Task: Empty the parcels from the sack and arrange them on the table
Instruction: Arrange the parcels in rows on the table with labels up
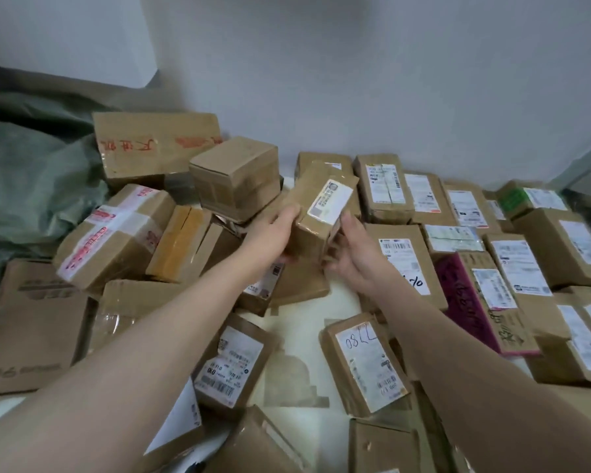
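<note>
Holding a parcel (322, 207) above the heap (111, 238), gripped by the left hand (273, 231), seemingly pinched underneath by the right hand (350, 256). Arranging stage, sack (28, 186) far left. Needs placing label-up beside the counter (297, 339) rows (512, 268).

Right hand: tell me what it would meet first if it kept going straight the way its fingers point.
The right hand points up-left, straight into the labelled parcel that it holds by the near end, with the left hand on the other side. Beyond that, depth is unclear.
</note>
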Demonstrator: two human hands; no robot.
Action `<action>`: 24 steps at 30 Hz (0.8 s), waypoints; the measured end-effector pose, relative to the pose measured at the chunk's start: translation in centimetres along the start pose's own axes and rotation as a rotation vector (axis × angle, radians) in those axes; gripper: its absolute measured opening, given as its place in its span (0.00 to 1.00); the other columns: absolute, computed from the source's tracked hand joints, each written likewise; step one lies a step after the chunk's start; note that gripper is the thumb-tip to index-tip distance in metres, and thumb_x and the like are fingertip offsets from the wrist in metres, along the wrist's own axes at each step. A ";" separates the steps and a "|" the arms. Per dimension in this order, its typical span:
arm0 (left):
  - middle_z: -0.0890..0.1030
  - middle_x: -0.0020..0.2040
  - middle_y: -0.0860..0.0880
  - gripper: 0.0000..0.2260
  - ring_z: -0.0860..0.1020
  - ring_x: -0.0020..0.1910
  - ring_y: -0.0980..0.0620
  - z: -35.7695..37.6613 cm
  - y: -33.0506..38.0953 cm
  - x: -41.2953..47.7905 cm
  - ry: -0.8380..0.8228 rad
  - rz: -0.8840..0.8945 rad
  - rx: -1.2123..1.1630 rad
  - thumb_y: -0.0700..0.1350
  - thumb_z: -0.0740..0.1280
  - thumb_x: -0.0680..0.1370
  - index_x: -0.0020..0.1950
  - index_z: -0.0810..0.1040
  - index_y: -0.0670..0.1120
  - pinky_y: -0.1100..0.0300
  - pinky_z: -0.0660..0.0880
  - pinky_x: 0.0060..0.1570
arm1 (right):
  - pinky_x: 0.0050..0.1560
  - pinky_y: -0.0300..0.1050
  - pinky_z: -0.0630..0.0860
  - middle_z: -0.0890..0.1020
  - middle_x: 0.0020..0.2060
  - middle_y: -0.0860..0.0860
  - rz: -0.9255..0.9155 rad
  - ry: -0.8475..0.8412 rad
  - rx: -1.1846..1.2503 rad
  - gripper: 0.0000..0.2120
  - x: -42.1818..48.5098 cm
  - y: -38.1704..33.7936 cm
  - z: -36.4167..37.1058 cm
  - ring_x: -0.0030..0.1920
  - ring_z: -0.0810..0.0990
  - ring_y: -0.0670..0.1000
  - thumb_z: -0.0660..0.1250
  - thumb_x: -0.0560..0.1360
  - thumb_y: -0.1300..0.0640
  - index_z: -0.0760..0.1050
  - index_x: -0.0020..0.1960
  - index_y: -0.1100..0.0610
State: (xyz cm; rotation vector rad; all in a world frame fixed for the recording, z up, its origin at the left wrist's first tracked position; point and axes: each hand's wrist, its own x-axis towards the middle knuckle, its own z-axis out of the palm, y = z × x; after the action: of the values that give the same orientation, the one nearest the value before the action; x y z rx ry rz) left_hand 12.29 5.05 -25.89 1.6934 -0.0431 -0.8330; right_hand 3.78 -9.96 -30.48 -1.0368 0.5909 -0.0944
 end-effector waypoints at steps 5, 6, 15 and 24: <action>0.80 0.58 0.50 0.16 0.79 0.53 0.48 4.0 -1.7 1.5 0.054 -0.048 0.024 0.59 0.56 0.81 0.58 0.75 0.51 0.50 0.77 0.57 | 0.55 0.63 0.79 0.81 0.62 0.55 0.004 0.163 -0.073 0.27 -0.1 -1.1 -2.4 0.59 0.82 0.56 0.71 0.76 0.55 0.66 0.73 0.55; 0.78 0.61 0.52 0.17 0.76 0.55 0.50 4.7 -1.8 1.6 0.109 0.012 0.068 0.58 0.56 0.82 0.64 0.74 0.51 0.54 0.74 0.58 | 0.55 0.62 0.80 0.82 0.61 0.54 0.007 0.187 -0.147 0.23 -0.5 -1.1 -3.2 0.57 0.83 0.55 0.69 0.78 0.57 0.69 0.71 0.55; 0.79 0.61 0.40 0.17 0.75 0.61 0.41 8.3 -2.7 2.2 0.032 0.074 0.551 0.47 0.54 0.83 0.59 0.80 0.42 0.56 0.69 0.56 | 0.66 0.55 0.68 0.63 0.67 0.57 -0.037 0.461 -0.984 0.51 -1.2 0.3 -3.7 0.66 0.67 0.59 0.76 0.67 0.43 0.48 0.78 0.48; 0.68 0.71 0.49 0.21 0.57 0.75 0.47 4.5 -2.4 5.3 0.190 0.588 1.440 0.47 0.66 0.75 0.69 0.73 0.54 0.45 0.46 0.73 | 0.68 0.56 0.62 0.56 0.72 0.67 -0.061 0.544 -1.737 0.41 0.7 3.5 -0.1 0.69 0.61 0.66 0.64 0.73 0.39 0.50 0.77 0.55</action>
State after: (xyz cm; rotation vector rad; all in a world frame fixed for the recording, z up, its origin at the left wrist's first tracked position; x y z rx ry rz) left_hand 12.87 -0.36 -30.87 2.8201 -1.1850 -0.0728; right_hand 3.64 -8.48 -33.69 -2.7598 1.1596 0.1364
